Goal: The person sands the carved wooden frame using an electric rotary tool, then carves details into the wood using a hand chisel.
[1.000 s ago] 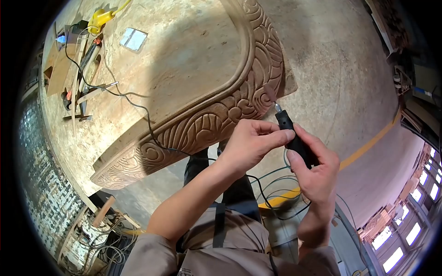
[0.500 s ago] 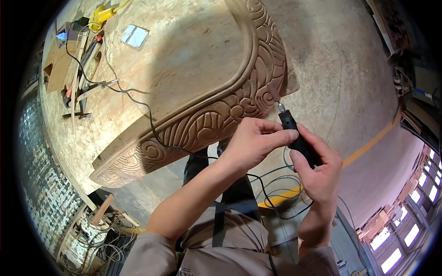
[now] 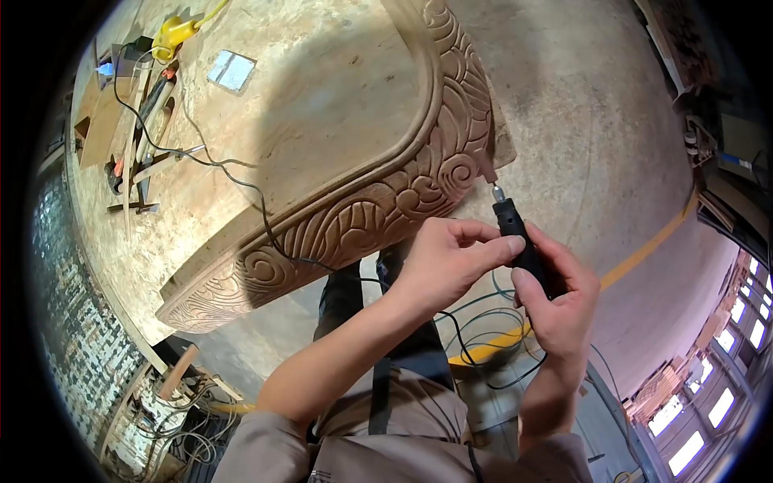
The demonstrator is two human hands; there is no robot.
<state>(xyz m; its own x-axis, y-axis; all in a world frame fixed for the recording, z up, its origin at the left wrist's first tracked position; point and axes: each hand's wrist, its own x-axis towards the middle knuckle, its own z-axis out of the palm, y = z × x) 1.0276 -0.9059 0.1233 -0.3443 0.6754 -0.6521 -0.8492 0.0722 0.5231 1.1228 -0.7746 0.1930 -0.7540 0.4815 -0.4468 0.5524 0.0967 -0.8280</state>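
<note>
A black corded rotary tool [image 3: 509, 220] is held between my two hands, its metal collet and reddish-brown attachment [image 3: 486, 166] pointing up and away from me. My left hand [image 3: 455, 262] pinches the front of the tool's body between thumb and fingers. Lower on the body, my right hand [image 3: 560, 298] wraps around it with the thumb on the near side. The attachment overlaps the edge of a carved wooden piece [image 3: 354, 221] with scroll and leaf relief; I cannot tell whether it touches the wood.
Chisels and other hand tools [image 3: 149, 145] lie at the left on the worktable [image 3: 201, 113], near a yellow connector [image 3: 171, 39] and a small whitish square block [image 3: 232, 71]. A black cord [image 3: 259, 193] crosses the carving. Coiled hoses [image 3: 483, 314] lie on the floor below my hands.
The view has shifted slightly. My hands and the rotary tool sit a little lower in the picture, with the same grip. The attachment appears at a slightly different angle.
</note>
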